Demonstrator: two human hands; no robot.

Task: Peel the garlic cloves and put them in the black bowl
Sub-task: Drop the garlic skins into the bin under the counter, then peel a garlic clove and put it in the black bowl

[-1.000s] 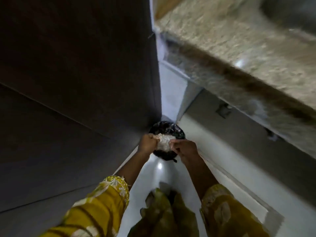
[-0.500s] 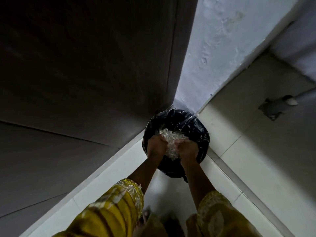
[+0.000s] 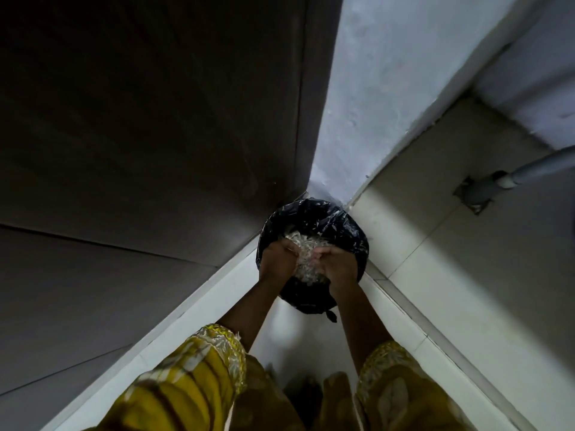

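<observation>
Black plastic lines the round bin [image 3: 342, 225] in the floor corner, where the left hand [image 3: 275, 259] and right hand [image 3: 337, 262] cup a pale heap of papery garlic skins [image 3: 306, 259] over its mouth. Best practice: lower the load inside the rim before parting the palms, so nothing drifts. Neither cloves nor black bowl are in view.

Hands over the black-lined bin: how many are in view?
2. The left hand and the right hand are side by side over the bin, pale peelings bunched between them.
</observation>
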